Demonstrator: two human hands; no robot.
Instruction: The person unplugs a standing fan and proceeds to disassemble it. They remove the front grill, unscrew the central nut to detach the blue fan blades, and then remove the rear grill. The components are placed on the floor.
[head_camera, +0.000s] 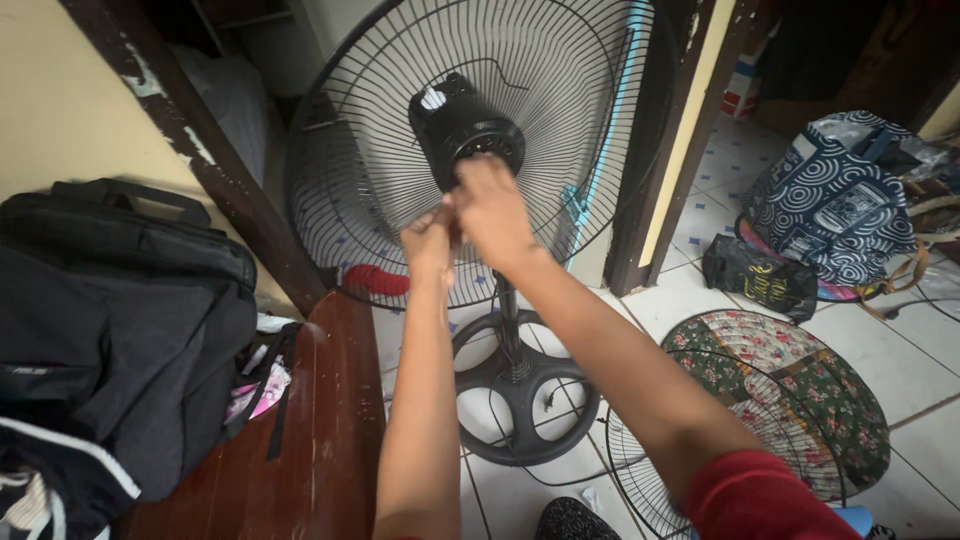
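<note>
A black standing fan faces me, its rear wire grille (360, 150) round and open at the front, with no blades in sight. The black motor housing (455, 115) sits at the grille's middle. Both my hands reach to the hub just below it. My right hand (492, 212) covers the hub's front, fingers curled on it. My left hand (430, 243) is pressed against the right one, fingers pinched at the same spot. What lies under the fingers is hidden. The fan's pole drops to a round black base (525, 395) on the tiled floor.
A detached front wire grille (640, 470) lies on the floor at right, partly over a round floral mat (800, 380). Patterned bags (835, 200) sit further right. A black backpack (110, 320) rests on a brown wooden surface (330, 440) at left. Dark door posts flank the fan.
</note>
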